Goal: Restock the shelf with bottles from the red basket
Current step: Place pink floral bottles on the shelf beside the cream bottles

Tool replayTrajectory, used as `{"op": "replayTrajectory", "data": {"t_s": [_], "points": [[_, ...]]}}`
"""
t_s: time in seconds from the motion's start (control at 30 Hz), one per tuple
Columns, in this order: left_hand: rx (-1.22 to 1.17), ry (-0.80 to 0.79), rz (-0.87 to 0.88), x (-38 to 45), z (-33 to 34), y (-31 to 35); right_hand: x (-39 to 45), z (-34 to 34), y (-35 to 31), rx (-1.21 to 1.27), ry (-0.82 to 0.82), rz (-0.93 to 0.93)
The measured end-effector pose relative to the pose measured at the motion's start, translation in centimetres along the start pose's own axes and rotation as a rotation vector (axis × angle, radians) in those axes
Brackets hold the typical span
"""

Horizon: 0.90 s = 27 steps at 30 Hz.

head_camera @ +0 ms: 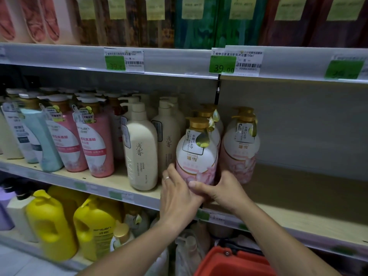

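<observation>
On the middle shelf (278, 214), at its front edge, stands the pink-and-white bottle (196, 154) with the gold pump cap. Your left hand (178, 193) has its grip wrapped around the bottle's lower left side, and your right hand (221, 189) grasps its base, thumb across the front. Left of the bottle stands a cream bottle (141, 152); below it, the red basket (235, 262).

Dim, cool light, shadowed shelf recess, wide-angle bending, blurred smeared edges
</observation>
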<state>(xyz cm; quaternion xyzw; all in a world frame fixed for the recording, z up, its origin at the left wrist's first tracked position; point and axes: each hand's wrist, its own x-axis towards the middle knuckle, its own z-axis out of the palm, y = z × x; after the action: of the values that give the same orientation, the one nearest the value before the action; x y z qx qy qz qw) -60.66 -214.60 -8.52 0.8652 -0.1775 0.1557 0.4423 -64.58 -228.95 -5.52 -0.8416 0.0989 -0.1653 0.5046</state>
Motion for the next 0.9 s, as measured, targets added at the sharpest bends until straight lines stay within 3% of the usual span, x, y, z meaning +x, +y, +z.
{"op": "replayTrajectory", "data": {"t_s": [0.1, 0.23, 0.57, 0.9], "points": [[0.045, 0.024, -0.017, 0.0, 0.4, -0.3, 0.3, -0.2, 0.5, 0.028, 0.021, -0.023], [-0.086, -0.055, 0.026, 0.7, -1.1, -2.6, 1.1, -1.2, 0.8, -0.003, -0.004, 0.007], [-0.282, -0.078, 0.089, 0.5, -2.3, -4.8, -0.4, -0.4, 1.9, 0.034, 0.102, -0.086], [-0.156, -0.006, 0.093, -1.2, -1.4, -3.8, -1.7, 0.8, 2.0, -0.083, 0.102, -0.103]]}}
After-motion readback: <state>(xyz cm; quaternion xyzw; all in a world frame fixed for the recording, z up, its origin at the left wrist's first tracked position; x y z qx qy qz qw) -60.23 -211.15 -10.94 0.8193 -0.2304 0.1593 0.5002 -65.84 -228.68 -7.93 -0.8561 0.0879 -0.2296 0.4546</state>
